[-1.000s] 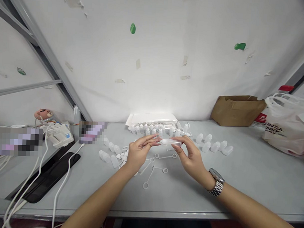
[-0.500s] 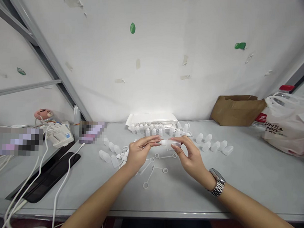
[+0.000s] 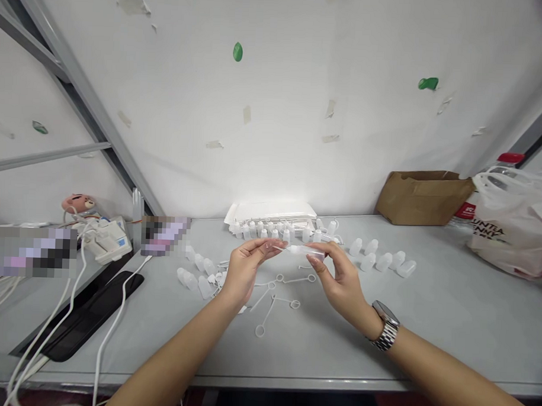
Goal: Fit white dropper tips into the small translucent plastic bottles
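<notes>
My right hand (image 3: 335, 270) pinches the base of a small translucent squeeze bottle (image 3: 305, 250), which lies sideways in the air with its tip toward the left. My left hand (image 3: 248, 264) has thumb and fingers pressed together just off that tip; a thin pale sliver shows between them, too small to name. Below the hands, several white plastic strips with ring ends (image 3: 273, 296) are strewn over the grey table (image 3: 328, 347). Small bottles (image 3: 204, 286) and loose white caps (image 3: 217, 278) lie beside my left hand. More bottles (image 3: 383, 261) stand to the right.
Along the wall, a white tray (image 3: 270, 212) has capped bottles in and before it. At the right are a cardboard box (image 3: 424, 199) and a plastic bag (image 3: 510, 229). On the left lie a black phone-like slab (image 3: 93, 315), white cables (image 3: 110, 333) and a power strip (image 3: 105, 241).
My left fingers have drawn slightly left from the bottle's tip, and a thin pale sliver now shows between. My right hand still holds the bottle in nearly the same place.
</notes>
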### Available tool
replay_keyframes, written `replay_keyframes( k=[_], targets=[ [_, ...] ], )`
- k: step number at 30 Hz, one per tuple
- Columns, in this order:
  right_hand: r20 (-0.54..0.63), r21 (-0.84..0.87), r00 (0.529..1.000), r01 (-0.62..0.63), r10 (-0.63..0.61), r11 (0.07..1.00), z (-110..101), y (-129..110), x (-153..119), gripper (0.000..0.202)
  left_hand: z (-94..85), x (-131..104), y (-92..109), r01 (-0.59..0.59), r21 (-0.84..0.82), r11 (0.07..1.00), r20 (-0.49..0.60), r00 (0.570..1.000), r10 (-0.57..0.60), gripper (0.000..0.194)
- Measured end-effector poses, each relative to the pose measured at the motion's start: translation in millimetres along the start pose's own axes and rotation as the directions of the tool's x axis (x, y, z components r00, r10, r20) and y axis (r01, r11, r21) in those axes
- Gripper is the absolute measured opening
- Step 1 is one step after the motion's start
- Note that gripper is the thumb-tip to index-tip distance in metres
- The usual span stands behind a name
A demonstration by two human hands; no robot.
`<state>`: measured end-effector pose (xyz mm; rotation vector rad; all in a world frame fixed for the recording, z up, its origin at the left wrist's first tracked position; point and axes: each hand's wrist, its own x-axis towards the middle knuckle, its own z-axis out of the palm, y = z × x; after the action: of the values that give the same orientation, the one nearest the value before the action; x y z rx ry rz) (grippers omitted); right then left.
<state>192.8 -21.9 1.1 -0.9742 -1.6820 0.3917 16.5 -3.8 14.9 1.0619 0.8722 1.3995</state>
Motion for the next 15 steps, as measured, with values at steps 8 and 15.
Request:
replay_keyframes(
  k=[8, 15],
  targets=[
    [0.079, -0.137, 0.985, 0.166, -0.157, 0.976, 7.8, 1.5, -5.4, 0.018, -1.0, 0.0, -12.3, 0.318, -0.256, 0.913, 0.046, 0.947, -0.317, 0.013],
    [0.075, -0.195, 0.964, 0.264, -0.254, 0.945, 7.9, 2.0, -5.3, 0.019, -0.7, -0.7, -10.6, 0.331, -0.237, 0.914, 0.072, 0.944, -0.323, 0.017]
  ],
)
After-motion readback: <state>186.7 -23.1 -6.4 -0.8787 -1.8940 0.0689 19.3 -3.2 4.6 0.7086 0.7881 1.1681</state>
